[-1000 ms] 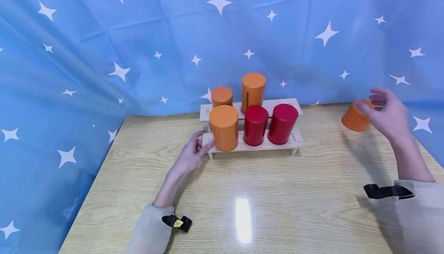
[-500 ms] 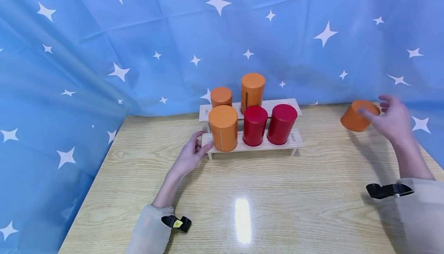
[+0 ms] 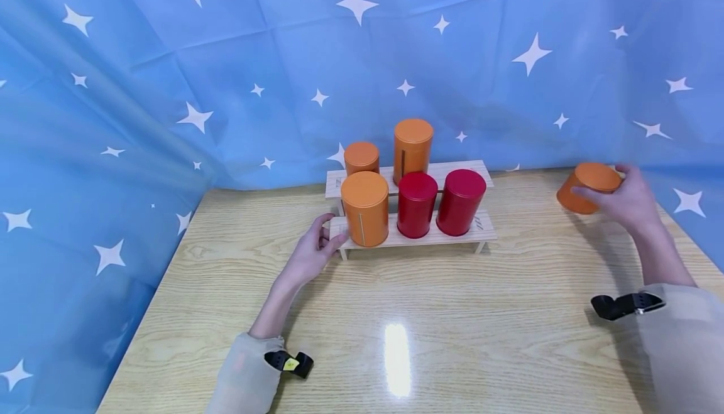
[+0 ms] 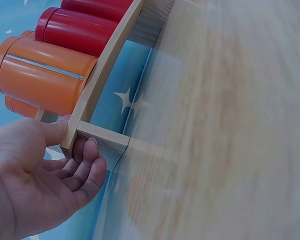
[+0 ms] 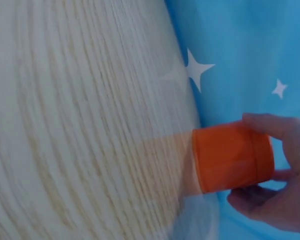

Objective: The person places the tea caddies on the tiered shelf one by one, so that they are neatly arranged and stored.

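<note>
In the head view my left hand point(image 3: 308, 250) grips the left end of a low two-tier wooden rack point(image 3: 432, 238). The left wrist view shows the thumb over the board point(image 4: 81, 112) and the fingers curled beneath it. At the far right of the table, my right hand point(image 3: 632, 202) holds a short orange canister point(image 3: 591, 178) that stands upright. Its thumb and fingers lie on opposite sides of the canister point(image 5: 230, 157) near the lid, as the right wrist view shows. Part of the fingers is hidden behind it.
On the lower tier stand a large orange canister point(image 3: 364, 210) and two red ones, the middle point(image 3: 417, 207) and the right point(image 3: 460, 203). A small orange canister point(image 3: 362, 156) and a tall one point(image 3: 413, 147) stand behind. A starry blue cloth point(image 3: 283, 56) borders the wooden table point(image 3: 481, 326).
My right hand has come down from above the short orange canister and closed its thumb and fingers around it. The left hand and the rack have stayed in place.
</note>
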Motion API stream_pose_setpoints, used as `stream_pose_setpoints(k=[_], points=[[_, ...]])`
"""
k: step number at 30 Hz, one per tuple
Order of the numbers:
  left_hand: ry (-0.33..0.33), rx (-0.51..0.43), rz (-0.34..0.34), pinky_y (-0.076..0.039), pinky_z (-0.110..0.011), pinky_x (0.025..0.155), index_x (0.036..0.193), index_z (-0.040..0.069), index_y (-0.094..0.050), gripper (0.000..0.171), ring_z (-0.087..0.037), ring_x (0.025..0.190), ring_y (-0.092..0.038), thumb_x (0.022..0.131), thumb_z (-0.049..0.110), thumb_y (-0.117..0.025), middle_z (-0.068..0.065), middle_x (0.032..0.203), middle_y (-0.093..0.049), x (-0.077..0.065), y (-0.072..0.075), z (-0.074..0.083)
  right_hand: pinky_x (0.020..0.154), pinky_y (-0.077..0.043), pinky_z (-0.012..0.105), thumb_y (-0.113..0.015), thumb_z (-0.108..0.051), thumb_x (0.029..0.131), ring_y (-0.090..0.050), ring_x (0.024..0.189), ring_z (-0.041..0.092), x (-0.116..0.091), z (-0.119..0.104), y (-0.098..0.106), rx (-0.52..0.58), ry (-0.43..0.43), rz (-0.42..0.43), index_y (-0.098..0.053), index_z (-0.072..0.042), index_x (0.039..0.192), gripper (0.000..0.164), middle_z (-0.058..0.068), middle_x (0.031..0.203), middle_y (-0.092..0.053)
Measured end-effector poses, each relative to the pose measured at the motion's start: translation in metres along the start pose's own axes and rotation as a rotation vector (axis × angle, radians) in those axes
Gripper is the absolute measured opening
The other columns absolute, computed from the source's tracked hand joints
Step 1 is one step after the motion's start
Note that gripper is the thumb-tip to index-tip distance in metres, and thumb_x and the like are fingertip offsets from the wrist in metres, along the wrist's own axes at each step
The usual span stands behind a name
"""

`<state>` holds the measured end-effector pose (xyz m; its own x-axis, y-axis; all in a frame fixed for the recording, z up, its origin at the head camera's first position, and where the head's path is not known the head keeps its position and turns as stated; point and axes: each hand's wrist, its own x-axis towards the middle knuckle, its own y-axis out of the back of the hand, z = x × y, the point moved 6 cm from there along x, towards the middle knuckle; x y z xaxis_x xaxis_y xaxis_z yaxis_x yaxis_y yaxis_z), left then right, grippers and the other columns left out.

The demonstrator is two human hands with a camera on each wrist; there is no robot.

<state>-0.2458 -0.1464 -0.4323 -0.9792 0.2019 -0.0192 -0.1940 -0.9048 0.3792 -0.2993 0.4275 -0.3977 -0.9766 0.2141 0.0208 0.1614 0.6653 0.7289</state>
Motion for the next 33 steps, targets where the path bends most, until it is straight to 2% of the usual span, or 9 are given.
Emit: stream_pose_setpoints(k=[3,11,18,25,33], points=[[0.000,-0.003,-0.001,-0.049,-0.030,0.068,0.153,0.002,-0.033,0.068,-0.019,0.078,-0.054,0.100,0.028,-0.066,-0.009,0.095,-0.052,0.001,0.000,-0.001,0.076,-0.035,0.037,-0.069,-0.046,0.093,-0.036,0.119,0.056,0.001,0.004,-0.002,0.004,-0.007,-0.007,-0.003,0.014,0.153,0.108,0.045,0.143,-0.026],[0.002,0.003,0.006,-0.047,-0.028,0.067,0.152,0.003,-0.035,0.064,-0.018,0.076,-0.053,0.101,0.027,-0.065,-0.008,0.092,-0.051,0.000,0.001,0.000,0.077,-0.036,0.035,-0.068,-0.045,0.094,-0.035,0.124,0.056,0.000,0.011,-0.003,0.033,-0.019,0.004,-0.006,0.012,0.154,0.104,0.044,0.148,-0.025],[0.008,-0.019,-0.003,-0.056,-0.037,0.079,0.153,0.004,-0.035,0.065,-0.017,0.077,-0.051,0.101,0.026,-0.066,-0.007,0.092,-0.047,0.000,0.000,-0.001,0.074,-0.035,0.031,-0.068,-0.046,0.094,-0.035,0.125,0.056,-0.005,0.008,-0.002,0.035,-0.024,0.021,-0.008,0.011,0.155,0.103,0.043,0.150,-0.023],[0.004,-0.023,0.001,-0.056,-0.039,0.080,0.152,0.003,-0.035,0.065,-0.017,0.077,-0.051,0.100,0.025,-0.066,-0.008,0.092,-0.047,0.000,0.000,-0.003,0.071,-0.034,0.021,-0.070,-0.045,0.093,-0.037,0.123,0.052,-0.006,-0.007,0.000,0.051,0.003,0.052,-0.011,0.008,0.157,0.101,0.041,0.149,-0.028],[-0.002,-0.019,-0.002,-0.056,-0.038,0.079,0.152,0.003,-0.035,0.064,-0.019,0.077,-0.053,0.101,0.024,-0.066,-0.008,0.092,-0.047,0.000,0.000,-0.001,0.071,-0.035,0.024,-0.071,-0.045,0.092,-0.038,0.122,0.050,-0.014,-0.036,0.001,0.047,0.043,0.071,-0.014,0.003,0.158,0.100,0.036,0.152,-0.028]])
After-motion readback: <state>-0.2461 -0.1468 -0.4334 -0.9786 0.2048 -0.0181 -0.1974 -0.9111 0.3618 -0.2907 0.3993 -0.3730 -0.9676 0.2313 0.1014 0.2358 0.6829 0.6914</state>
